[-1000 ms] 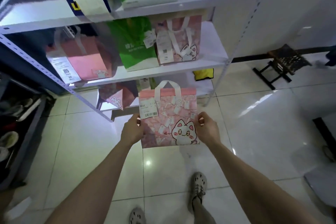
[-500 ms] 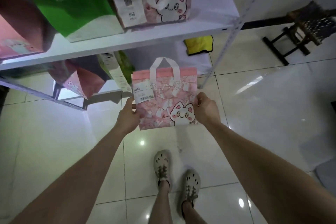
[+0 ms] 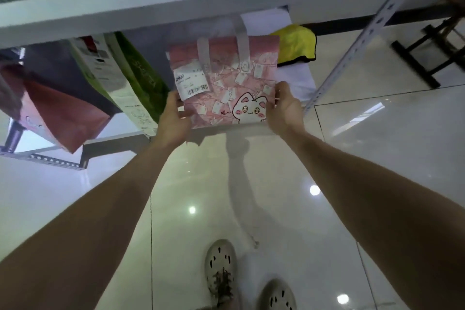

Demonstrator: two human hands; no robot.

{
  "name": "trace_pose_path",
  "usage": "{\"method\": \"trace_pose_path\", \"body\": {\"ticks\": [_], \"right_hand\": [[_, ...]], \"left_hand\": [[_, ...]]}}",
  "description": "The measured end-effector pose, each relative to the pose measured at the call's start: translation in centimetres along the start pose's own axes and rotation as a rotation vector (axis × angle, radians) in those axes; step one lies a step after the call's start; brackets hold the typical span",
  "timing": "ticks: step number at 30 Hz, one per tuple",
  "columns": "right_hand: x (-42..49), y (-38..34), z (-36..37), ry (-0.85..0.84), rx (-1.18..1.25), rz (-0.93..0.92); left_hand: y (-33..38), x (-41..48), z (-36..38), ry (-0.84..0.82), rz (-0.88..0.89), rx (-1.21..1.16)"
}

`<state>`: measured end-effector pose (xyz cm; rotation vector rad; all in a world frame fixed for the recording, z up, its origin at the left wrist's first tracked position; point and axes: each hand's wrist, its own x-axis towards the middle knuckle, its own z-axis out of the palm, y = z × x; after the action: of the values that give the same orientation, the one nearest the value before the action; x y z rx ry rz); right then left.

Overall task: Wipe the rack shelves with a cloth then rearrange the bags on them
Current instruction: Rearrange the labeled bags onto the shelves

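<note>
Two grips hold one pink cat bag [image 3: 226, 88] upright at the front lip of the lowest shelf [image 3: 298, 78]. The left grip [image 3: 173, 114] pinches the bag's left edge at 8 o'clock, thumb on the printed face just below the white label [image 3: 192, 82]. The right grip [image 3: 285, 108] clasps the right edge at 4 o'clock, so the bag lies between them, handles toward 12. Whether its base rests on the shelf or hangs just above it cannot be told. At 9 o'clock a green bag [image 3: 144, 75] leans just beside it, with a red bag [image 3: 63, 113] farther out the same way. At 1 o'clock a yellow cloth [image 3: 294, 43] lies on the shelf behind. Bare shelf shows at 3 o'clock, bounded by the perforated rack post [image 3: 357, 40]. The upper shelf [image 3: 151, 15] spans 12 o'clock, close over the handles. Tiled floor [image 3: 377, 158] opens at 6 o'clock.
</note>
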<state>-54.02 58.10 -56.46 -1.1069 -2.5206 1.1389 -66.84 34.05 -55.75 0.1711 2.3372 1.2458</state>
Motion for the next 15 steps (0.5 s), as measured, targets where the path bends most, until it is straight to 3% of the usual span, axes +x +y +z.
{"method": "trace_pose_path", "body": {"ticks": [6,10,15], "right_hand": [[4.6,1.9,3.6,-0.012,0.105,-0.050],[3.8,2.1,3.0,-0.046,0.081,-0.013],[-1.3,0.2,-0.9,-0.205,-0.091,0.041]], "left_hand": [[-2.5,5.2,1.3,0.056,0.089,0.053],[-2.4,4.0,1.1,0.076,0.110,0.109],[-1.3,-2.1,-1.7,-0.049,-0.054,0.279]]}}
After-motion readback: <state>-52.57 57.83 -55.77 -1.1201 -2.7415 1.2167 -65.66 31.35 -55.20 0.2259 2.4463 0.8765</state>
